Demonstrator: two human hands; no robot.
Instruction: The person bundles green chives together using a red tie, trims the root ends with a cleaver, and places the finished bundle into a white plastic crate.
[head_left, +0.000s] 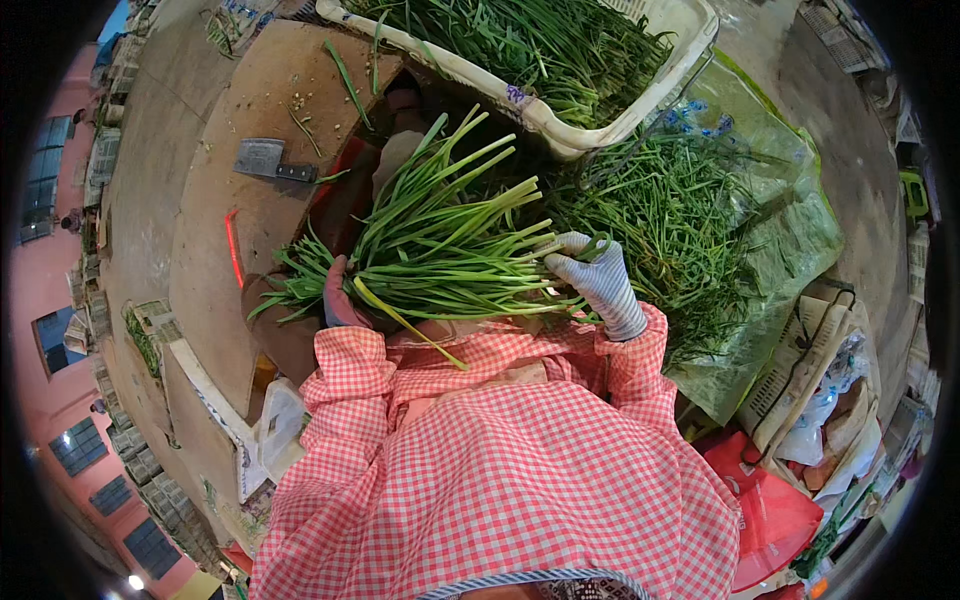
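A bunch of green garlic chives (450, 259) lies across my lap, its pale stem ends fanned towards the right. My left hand (345, 296) is wrapped around the leafy end of the bunch, its thumb on top. My right hand (600, 281), in a grey-and-white striped glove, pinches at the stem ends, with a few green leaves curling over its fingers. One yellowed leaf (409, 322) hangs from the bunch towards the checked sleeve cloth. Parts of both hands' fingers are hidden by the greens.
A cleaver (259, 157) and a red strip (235, 247) lie on a brown board (206, 202) at left. Ahead stands a white plastic basket (585, 139) full of chives. Loose leaves (660, 225) cover a green plastic sheet (795, 232) at right, near a pale crate (791, 352).
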